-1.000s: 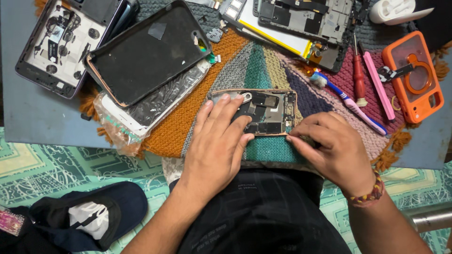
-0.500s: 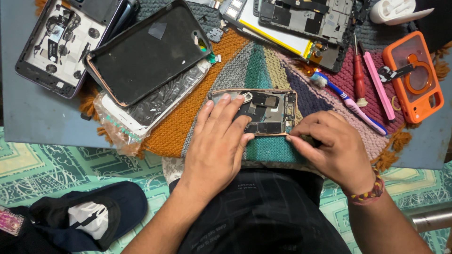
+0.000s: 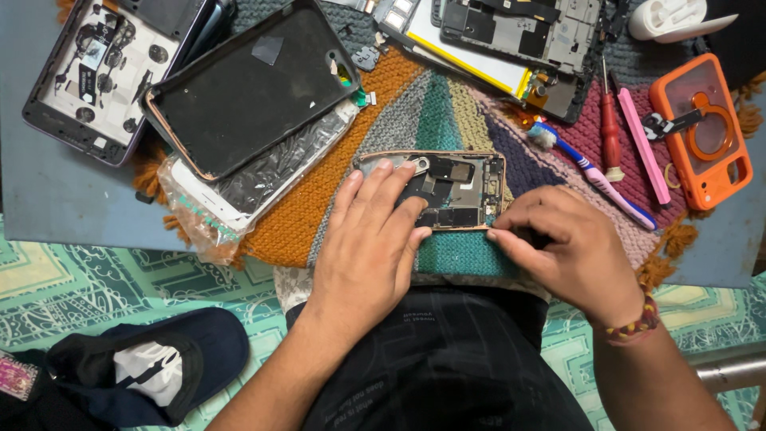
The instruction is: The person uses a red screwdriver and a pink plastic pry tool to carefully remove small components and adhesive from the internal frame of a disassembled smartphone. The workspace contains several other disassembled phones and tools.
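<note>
Pressed flat under the left hand, fingers spread across its near half: an opened phone body with a copper-coloured frame and dark exposed circuit parts. Pinched at the frame's right near corner by the right hand, fingertips closed tight on the edge; any small tool between them too hidden to tell. Lay on a striped knitted mat of orange, grey, green, purple and maroon wool, near the table's front edge, just above the lap.

Just right of it, on the mat: a blue-and-white toothbrush, a red-handled screwdriver, a flat pink plastic pry stick. Farther right, an orange phone case with a ring holder. To the left, a black rear phone cover, stacked on a screen wrapped in clear plastic. On the patterned green floor, lower left, a dark cap.
</note>
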